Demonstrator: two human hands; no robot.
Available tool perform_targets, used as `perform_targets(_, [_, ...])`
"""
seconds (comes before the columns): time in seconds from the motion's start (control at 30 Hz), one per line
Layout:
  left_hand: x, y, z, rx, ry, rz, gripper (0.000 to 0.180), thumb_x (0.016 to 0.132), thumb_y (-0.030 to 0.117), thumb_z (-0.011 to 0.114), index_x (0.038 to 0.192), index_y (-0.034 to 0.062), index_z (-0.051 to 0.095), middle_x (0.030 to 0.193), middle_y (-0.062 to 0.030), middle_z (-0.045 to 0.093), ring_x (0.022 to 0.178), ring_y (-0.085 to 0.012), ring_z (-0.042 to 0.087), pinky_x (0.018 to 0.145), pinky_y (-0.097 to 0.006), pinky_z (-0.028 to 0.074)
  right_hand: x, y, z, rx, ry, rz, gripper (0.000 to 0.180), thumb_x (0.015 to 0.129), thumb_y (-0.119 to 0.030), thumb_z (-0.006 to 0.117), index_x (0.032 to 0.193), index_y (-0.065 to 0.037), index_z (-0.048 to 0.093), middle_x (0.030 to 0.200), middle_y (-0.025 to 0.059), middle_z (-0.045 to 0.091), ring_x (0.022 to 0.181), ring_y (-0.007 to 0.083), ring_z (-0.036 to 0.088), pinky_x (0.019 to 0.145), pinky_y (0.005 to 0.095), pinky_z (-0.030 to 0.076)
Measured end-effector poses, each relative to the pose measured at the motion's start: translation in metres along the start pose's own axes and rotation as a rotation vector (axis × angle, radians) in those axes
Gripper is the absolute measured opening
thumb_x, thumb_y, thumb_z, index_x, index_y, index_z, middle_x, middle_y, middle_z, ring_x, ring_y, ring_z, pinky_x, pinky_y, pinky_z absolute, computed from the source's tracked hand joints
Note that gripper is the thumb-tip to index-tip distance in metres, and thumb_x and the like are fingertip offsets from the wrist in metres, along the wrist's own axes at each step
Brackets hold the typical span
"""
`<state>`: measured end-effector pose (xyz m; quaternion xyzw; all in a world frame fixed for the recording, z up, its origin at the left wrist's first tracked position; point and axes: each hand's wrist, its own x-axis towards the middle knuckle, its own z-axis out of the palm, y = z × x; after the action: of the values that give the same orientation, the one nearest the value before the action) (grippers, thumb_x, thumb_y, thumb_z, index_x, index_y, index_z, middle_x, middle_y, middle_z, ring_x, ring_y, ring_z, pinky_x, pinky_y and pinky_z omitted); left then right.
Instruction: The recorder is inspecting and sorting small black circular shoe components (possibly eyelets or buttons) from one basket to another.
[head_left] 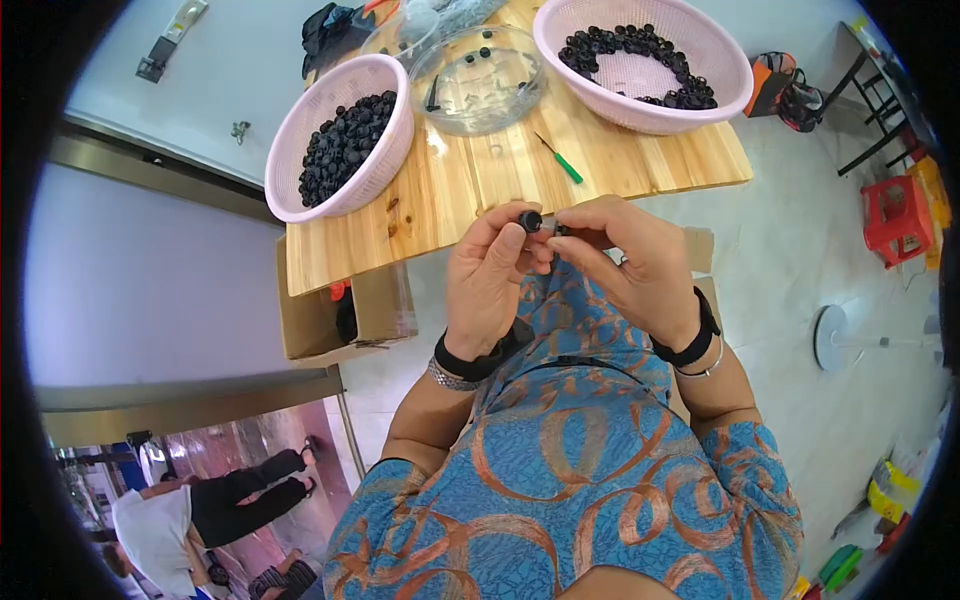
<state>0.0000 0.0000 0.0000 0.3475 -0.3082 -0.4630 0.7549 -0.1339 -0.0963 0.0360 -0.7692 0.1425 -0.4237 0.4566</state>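
Before the wooden tabletop [450, 195], facing two pink plastic baskets [635, 76] and a clear round tray [480, 100]; pinching with left hand [484, 280] and right hand [645, 265], near a green-handled pointed tool [568, 169]: in the left, a black cylindrical cap [530, 221]; in the right, just beside it, seemingly a smaller dark piece [561, 230].

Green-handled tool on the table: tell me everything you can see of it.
The green-handled tool is slim and straight, with a green handle, plastic by its look, and a thin, darker shaft. It lies flat on the pale wooden table, handle nearer the front edge, shaft pointing away and leftward, toward the clear tray. Nothing holds it. Its tip is too small to make out.
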Motion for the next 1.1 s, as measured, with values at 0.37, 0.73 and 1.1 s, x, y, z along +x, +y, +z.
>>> perform_targets(0.37, [-0.004, -0.003, 0.002, 0.109, 0.035, 0.076, 0.029, 0.092, 0.014, 0.05, 0.116, -0.0041, 0.051, 0.093, -0.0057, 0.059, 0.077, -0.0111, 0.056, 0.068, -0.023, 0.048, 0.005, -0.006, -0.002, -0.214, -0.074, -0.134, 0.012, 0.077, -0.011, 0.064, 0.084, -0.004, 0.057, 0.074, 0.0088, 0.059, 0.063, 0.026, 0.059, 0.055, 0.0339, 0.047])
perform_targets(0.73, [-0.004, -0.001, 0.005, 0.292, 0.014, 0.118, 0.028, 0.091, 0.012, 0.052, 0.114, -0.0043, 0.052, 0.094, -0.0076, 0.06, 0.077, -0.0117, 0.057, 0.069, -0.024, 0.048, 0.004, -0.007, -0.008, -0.256, -0.075, -0.148, 0.013, 0.076, -0.012, 0.064, 0.083, -0.003, 0.057, 0.075, 0.0101, 0.06, 0.064, 0.0271, 0.061, 0.056, 0.0339, 0.049])
perform_targets(1.1, [-0.002, -0.001, 0.011, 0.092, 0.012, 0.024, 0.029, 0.093, 0.012, 0.048, 0.117, -0.004, 0.049, 0.095, -0.0072, 0.06, 0.078, -0.0132, 0.058, 0.069, -0.025, 0.049, 0.001, -0.007, -0.011, -0.203, -0.034, -0.113, 0.013, 0.076, -0.013, 0.064, 0.083, -0.003, 0.058, 0.075, 0.0103, 0.06, 0.063, 0.0268, 0.061, 0.056, 0.0333, 0.049])
